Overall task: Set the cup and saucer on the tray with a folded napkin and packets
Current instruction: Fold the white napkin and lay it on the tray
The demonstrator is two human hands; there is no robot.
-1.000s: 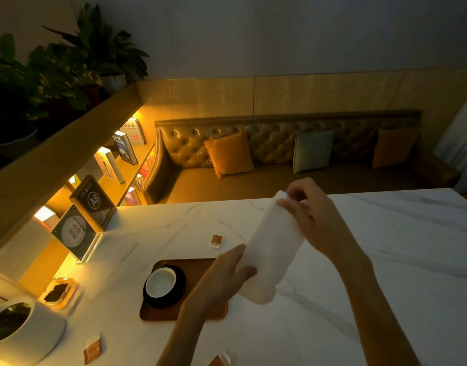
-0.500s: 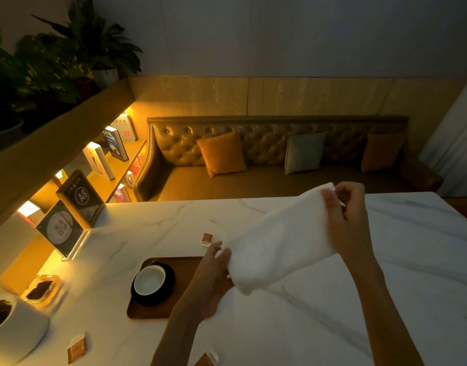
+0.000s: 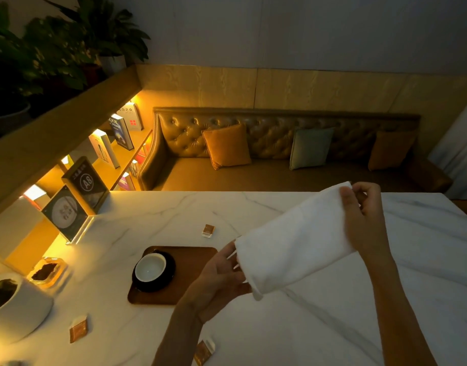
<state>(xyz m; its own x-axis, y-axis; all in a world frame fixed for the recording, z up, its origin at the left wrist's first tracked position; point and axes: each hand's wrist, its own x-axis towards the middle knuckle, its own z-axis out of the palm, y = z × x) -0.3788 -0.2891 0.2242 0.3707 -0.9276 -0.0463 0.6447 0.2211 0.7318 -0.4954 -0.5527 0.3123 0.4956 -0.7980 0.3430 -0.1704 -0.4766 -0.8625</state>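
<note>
i hold the white napkin [image 3: 295, 241] stretched above the worktop [image 3: 332, 326], my left hand [image 3: 221, 278] pinching its near end, my right hand [image 3: 364, 220] its far corner, beside the tray [image 3: 192, 262] bearing cup [image 3: 150, 267] and saucer [image 3: 169, 276].

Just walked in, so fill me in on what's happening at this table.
A person holds a white napkin in the air, the left hand at its near end and the right hand at its far end. The cup and saucer already sit on the wooden tray. Three packets lie on the table, none on the tray.
</note>
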